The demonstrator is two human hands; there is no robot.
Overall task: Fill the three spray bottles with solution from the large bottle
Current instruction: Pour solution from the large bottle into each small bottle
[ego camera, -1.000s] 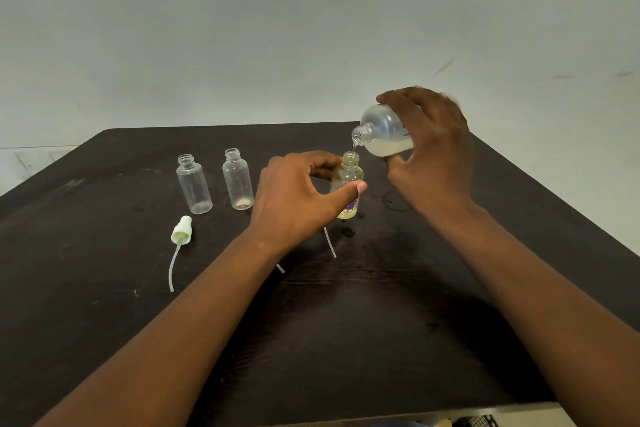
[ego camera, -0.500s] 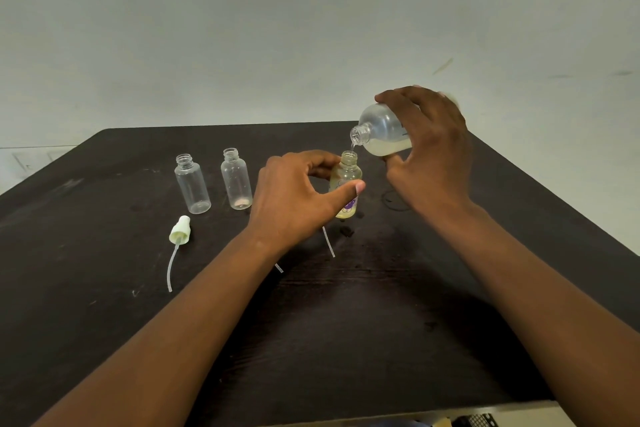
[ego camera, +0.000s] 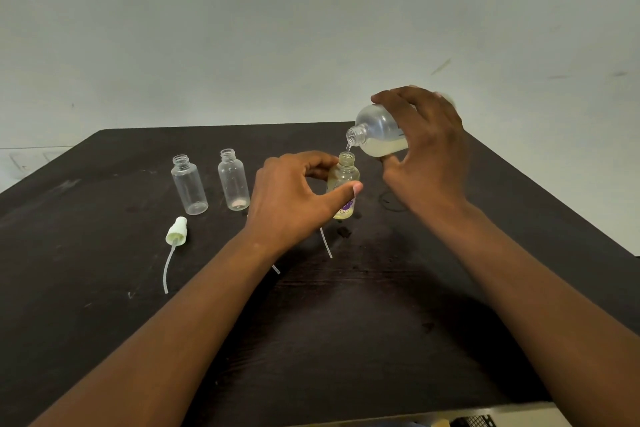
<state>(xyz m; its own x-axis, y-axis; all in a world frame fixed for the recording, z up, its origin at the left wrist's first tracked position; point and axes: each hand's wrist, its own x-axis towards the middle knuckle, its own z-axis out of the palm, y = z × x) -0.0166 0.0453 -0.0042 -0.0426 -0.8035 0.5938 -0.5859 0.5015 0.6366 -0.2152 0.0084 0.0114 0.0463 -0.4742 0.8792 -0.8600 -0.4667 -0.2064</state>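
My right hand (ego camera: 424,156) grips the large clear bottle (ego camera: 379,133), tilted mouth-down to the left, with pale yellowish solution inside. A thin stream falls from its mouth into a small spray bottle (ego camera: 343,180) with a purple label, which stands upright on the dark table (ego camera: 346,322). My left hand (ego camera: 294,198) holds that small bottle between thumb and fingers. Two more small clear bottles, one at the far left (ego camera: 189,184) and one beside it (ego camera: 233,184), stand uncapped and look empty.
A pale green spray cap with a long dip tube (ego camera: 176,236) lies on the table in front of the empty bottles. Another thin tube (ego camera: 326,242) lies just below the held bottle. Wet spots and a ring mark show near the pouring spot. A white wall is behind.
The pour goes on with both hands nearly still. The large bottle has tipped slightly further, and the liquid level in the small bottle looks a little higher.
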